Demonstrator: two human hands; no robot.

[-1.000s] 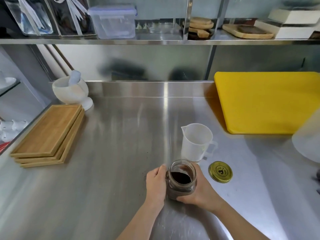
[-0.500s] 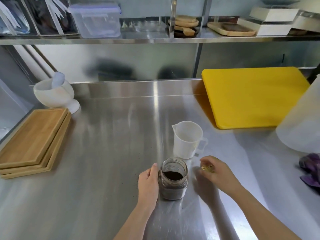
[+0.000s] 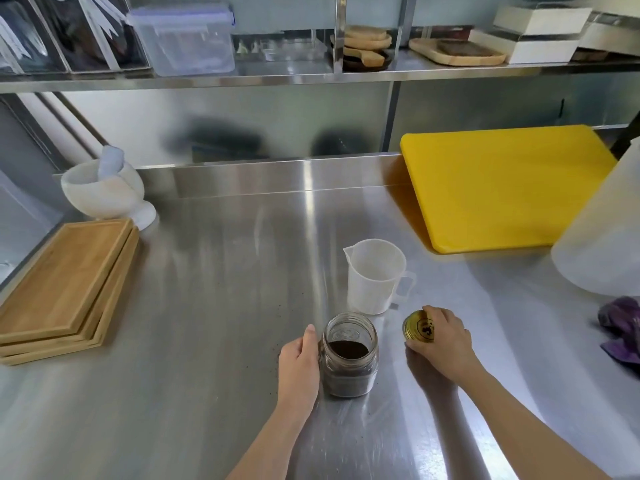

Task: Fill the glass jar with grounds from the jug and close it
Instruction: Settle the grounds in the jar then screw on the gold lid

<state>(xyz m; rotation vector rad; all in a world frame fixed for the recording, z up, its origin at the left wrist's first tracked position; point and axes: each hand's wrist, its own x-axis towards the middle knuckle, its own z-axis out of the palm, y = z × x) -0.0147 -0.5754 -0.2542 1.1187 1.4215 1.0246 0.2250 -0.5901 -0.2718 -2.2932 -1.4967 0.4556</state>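
Note:
A glass jar point(image 3: 349, 355) stands upright and uncapped on the steel counter, holding dark grounds to about two thirds. My left hand point(image 3: 299, 363) wraps its left side. Just behind and to the right stands the white plastic jug point(image 3: 375, 275), which looks empty, with its handle to the right. My right hand point(image 3: 441, 342) holds the gold lid point(image 3: 419, 329) by its edge, tilted up off the counter, to the right of the jar.
A yellow cutting board point(image 3: 505, 185) leans at the back right. Stacked wooden trays point(image 3: 65, 285) and a white mortar with pestle point(image 3: 104, 192) sit left. A large translucent container point(image 3: 602, 237) and a purple cloth point(image 3: 623, 327) are at the right edge. Loose grounds speck the counter.
My right hand left the jar, went right to the gold lid and has lifted it on edge. My left hand stays on the jar.

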